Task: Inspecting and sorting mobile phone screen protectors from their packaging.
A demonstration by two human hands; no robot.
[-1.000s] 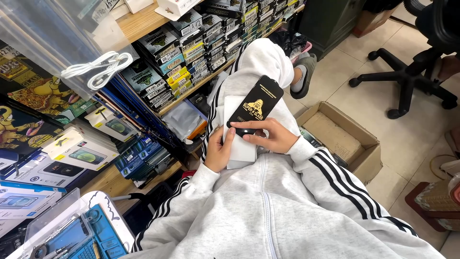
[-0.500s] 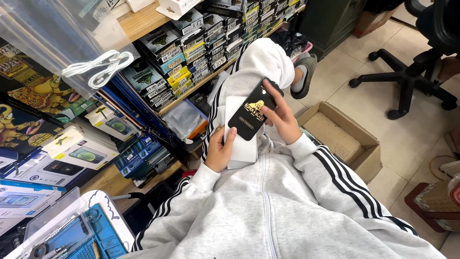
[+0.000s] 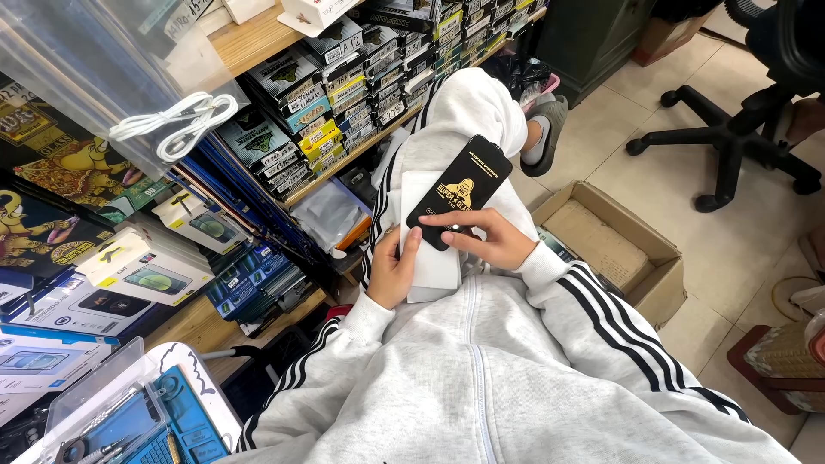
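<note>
This is a small shop that sells and probably repairs phone accessories. Wooden shelves (image 3: 258, 39) on the left are crammed with rows of flat retail boxes (image 3: 344, 82) stood on edge, each tagged with a small label. Below them, boxed phone cases and screen protectors (image 3: 142, 275) lie stacked on a lower shelf. A coiled white cable (image 3: 176, 125) hangs in a clear bag. A blue repair mat with small tools (image 3: 150, 425), partly cut off, sits at the bottom left. An open cardboard carton (image 3: 614, 249) rests on the tiled floor (image 3: 730, 249) near an office chair base (image 3: 730, 150).
</note>
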